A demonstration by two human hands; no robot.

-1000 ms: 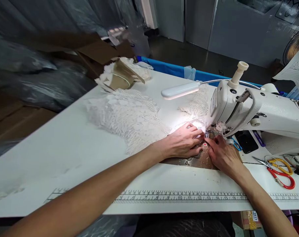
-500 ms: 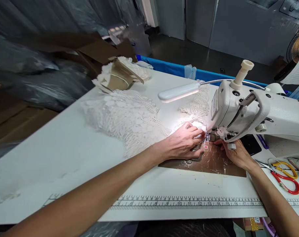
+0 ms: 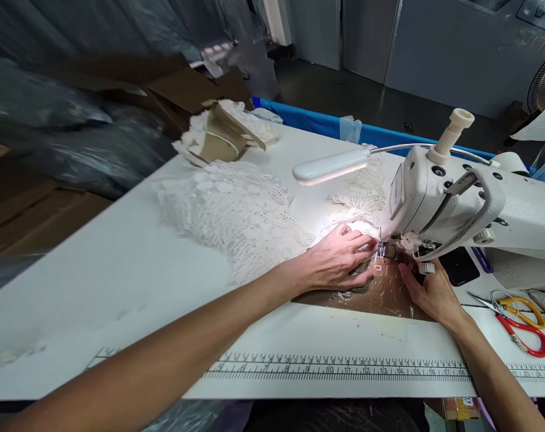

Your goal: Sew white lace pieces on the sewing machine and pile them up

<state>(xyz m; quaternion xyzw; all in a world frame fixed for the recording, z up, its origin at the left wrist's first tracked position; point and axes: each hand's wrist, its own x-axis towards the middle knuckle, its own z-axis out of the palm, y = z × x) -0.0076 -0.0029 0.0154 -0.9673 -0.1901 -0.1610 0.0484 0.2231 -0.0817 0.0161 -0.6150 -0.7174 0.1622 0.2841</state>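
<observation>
My left hand (image 3: 339,261) lies flat on white lace fabric (image 3: 236,210), fingers stretched toward the presser foot (image 3: 386,252) of a white sewing machine (image 3: 470,204). My right hand (image 3: 427,288) rests on the brown plate (image 3: 389,294) just right of the foot, under the machine head. Its fingers curl near the needle area, and I cannot make out anything between them. A lamp (image 3: 330,167) on a flexible neck lights the lace at the needle.
Red-handled and yellow-handled scissors (image 3: 521,315) lie at the right. A printed ruler (image 3: 344,366) runs along the table's near edge. A card wound with lace trim (image 3: 222,135) sits at the back, beside cardboard boxes and plastic-wrapped bundles on the left.
My right hand has slid from in front of the presser foot to the right, under the machine head. My left hand has stayed on the lace.
</observation>
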